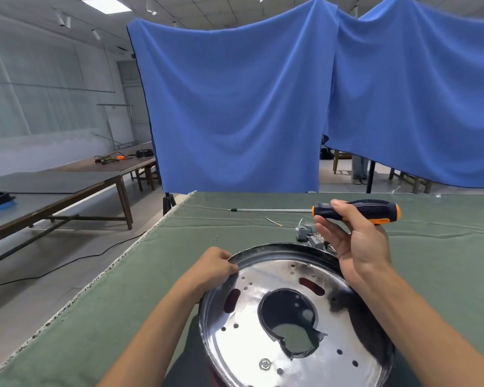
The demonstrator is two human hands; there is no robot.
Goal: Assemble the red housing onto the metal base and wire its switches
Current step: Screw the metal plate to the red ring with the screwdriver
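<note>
1. The shiny metal base (263, 331) lies near the front edge of the table (140, 291). It is shaped like a round dish. Nothing loose lies in it.
2. The table has a green cloth on it. Two tiny screws (214, 239) lie on the cloth, apart from the base. Grey switches (309, 233) with wires sit just behind the base.
3. Blue cloth (235, 101) hangs behind the table. Long brown tables (67, 185) stand to the left, in a big room with a pale floor.
4. The base has one big hole in the middle and many small holes. Red shows through two slots (311, 286).
5. The left hand (214, 265) grips the left rim of the base with bent fingers.
6. The right hand (355, 241) holds a screwdriver (358, 210) above the base. The thumb and fingers pinch the black and orange handle. The long metal tip points left.
</note>
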